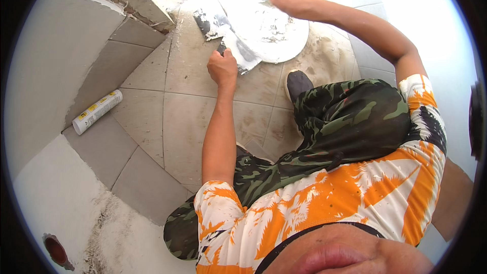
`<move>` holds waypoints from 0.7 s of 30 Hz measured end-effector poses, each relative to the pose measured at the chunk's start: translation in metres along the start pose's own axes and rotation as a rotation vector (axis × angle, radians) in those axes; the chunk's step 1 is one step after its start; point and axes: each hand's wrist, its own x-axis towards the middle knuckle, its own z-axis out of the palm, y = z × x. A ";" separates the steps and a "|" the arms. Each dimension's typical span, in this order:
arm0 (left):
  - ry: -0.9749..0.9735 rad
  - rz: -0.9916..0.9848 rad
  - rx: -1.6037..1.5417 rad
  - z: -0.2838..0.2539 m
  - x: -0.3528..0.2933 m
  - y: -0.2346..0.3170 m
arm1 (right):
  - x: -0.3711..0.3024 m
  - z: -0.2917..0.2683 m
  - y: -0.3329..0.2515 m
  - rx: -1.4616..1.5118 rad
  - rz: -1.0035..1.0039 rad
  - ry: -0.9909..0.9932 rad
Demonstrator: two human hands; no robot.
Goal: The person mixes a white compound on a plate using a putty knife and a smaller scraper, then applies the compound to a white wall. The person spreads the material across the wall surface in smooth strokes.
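Observation:
My left hand (222,69) is closed around the dark handle of a putty knife (242,53), whose broad blade is smeared with white paste. The blade lies against the near left edge of a round white container (297,40) with white paste in it. A dark flat piece (203,23), also caked with white, shows just beyond the handle; whether it belongs to the same tool I cannot tell. Over the far right side of the container my right hand (293,0) is closed in a fist. Glare washes out whatever it holds.
A white cartridge tube (98,111) lies on the tiles by the left wall. My shoe (298,85) stands close to the container. Dusty beige floor tiles (193,116) spread around me. A broken wall edge (147,5) juts in at the upper left, and a round hole (57,249) opens at the lower left.

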 end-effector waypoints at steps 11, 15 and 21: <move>0.012 0.012 0.019 0.002 -0.004 0.004 | -0.059 -0.024 0.020 0.207 0.145 -0.043; 0.032 0.040 -0.021 0.008 -0.001 -0.002 | -0.093 -0.030 0.022 0.415 0.535 -0.345; 0.023 0.061 0.018 0.009 0.001 -0.003 | -0.085 0.016 0.041 0.392 0.560 -0.479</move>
